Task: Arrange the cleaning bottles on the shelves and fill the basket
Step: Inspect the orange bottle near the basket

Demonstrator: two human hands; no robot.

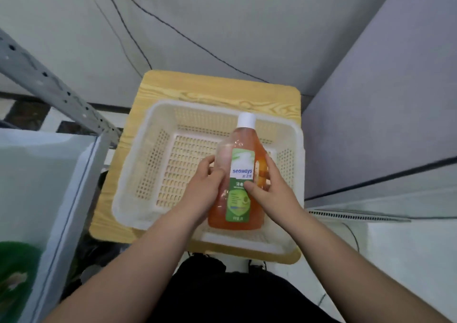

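- I hold the bottle (236, 186) with both hands over the basket (138, 174), its cap end pointing away from me and its base toward me.
- My left hand (205, 189) wraps the bottle's left side, fingers curled round the clear plastic; my right hand (269, 186) grips the right side, thumb pressed on the label (241, 174).
- The bottle is transparent plastic with sloped shoulders and a flat, broad body, filled with orange liquid to just below the shoulder on the left side, where the plastic shows clear.
- Its cap (246, 119) is white, smooth and cylindrical.
- The label is a tall strip, white and pale green at the top, darker green below, with "seaways" in blue letters; the small print is too blurred to read.
- The basket is pale, translucent plastic, rectangular with rounded corners and a thick rolled rim; its floor and walls are pierced with rows of small slots. I see nothing in it but the bottle I hold above its right half.
- The basket sits on a small table (197, 88) with a light wood-grain top and rounded corners.
- At my left is a clear plastic bin (49, 174) with something green (14, 273) inside, blurred.
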